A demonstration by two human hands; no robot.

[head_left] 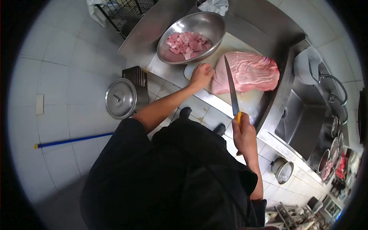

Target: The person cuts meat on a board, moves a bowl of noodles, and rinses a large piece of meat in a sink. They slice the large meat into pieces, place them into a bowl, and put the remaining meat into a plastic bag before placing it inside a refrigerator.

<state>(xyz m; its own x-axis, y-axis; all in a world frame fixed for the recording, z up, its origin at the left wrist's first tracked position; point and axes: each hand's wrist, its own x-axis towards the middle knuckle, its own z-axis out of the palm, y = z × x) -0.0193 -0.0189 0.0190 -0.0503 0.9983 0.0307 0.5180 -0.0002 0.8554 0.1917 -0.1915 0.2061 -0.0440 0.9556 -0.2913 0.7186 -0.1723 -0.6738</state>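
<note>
A large slab of pale pink raw meat (245, 73) with a wrinkled surface lies on a whitish cutting board (249, 100). My right hand (245, 136) is closed round the yellow handle of a long knife (232, 86). The blade points away from me, over the left part of the meat. At the meat's left edge is my left hand (201, 76), its fingers curled in; what they grip, if anything, is hidden. A tilted steel bowl (167, 40) beyond this hand holds cut meat pieces (188, 45).
To the right is a steel sink (306, 115) with a white container (306, 65) behind it. A lidded steel pot (120, 99) stands at the left, and a small bucket (283, 171) is on the tiled floor. Clear plastic (214, 6) lies behind the bowl.
</note>
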